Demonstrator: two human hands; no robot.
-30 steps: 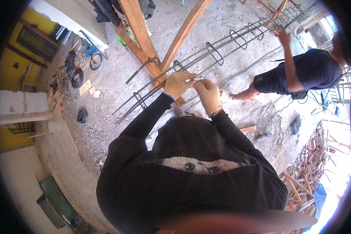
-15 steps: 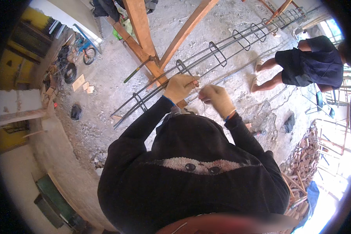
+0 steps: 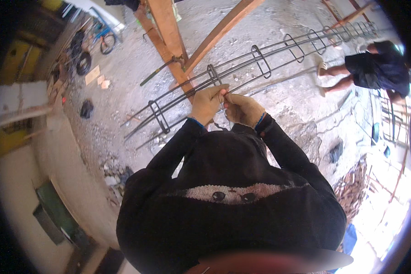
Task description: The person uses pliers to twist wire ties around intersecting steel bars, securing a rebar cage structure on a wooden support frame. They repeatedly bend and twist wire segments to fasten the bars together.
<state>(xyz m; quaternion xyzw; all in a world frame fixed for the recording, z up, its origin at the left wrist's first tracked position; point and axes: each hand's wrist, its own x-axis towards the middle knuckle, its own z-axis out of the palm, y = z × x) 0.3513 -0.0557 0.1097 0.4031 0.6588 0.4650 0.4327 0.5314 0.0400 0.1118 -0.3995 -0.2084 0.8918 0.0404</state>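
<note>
My left hand (image 3: 205, 104), in a tan glove with fingertips showing, is closed in a pinch near the lower side of a long steel rebar cage (image 3: 261, 62). Against it, my gloved right hand (image 3: 245, 110) is closed too, its fingertips meeting the left ones. A thin wire (image 3: 221, 106) runs down from between the fingers, mostly hidden by them. The cage has long bars with rectangular stirrups around them. One stirrup (image 3: 159, 117) stands left of my hands, another (image 3: 210, 73) just beyond them.
Wooden posts and braces (image 3: 169, 32) stand behind the cage. A green-handled tool (image 3: 156, 75) touches the wood. At the right a person (image 3: 374, 68) in dark clothes bends over. Bricks (image 3: 351, 180) lie piled at lower right; tile pieces (image 3: 92, 74) lie at left.
My right hand has moved left and in to meet my left hand at the fingertips. The view has shifted slightly, and the other person appears farther right.
</note>
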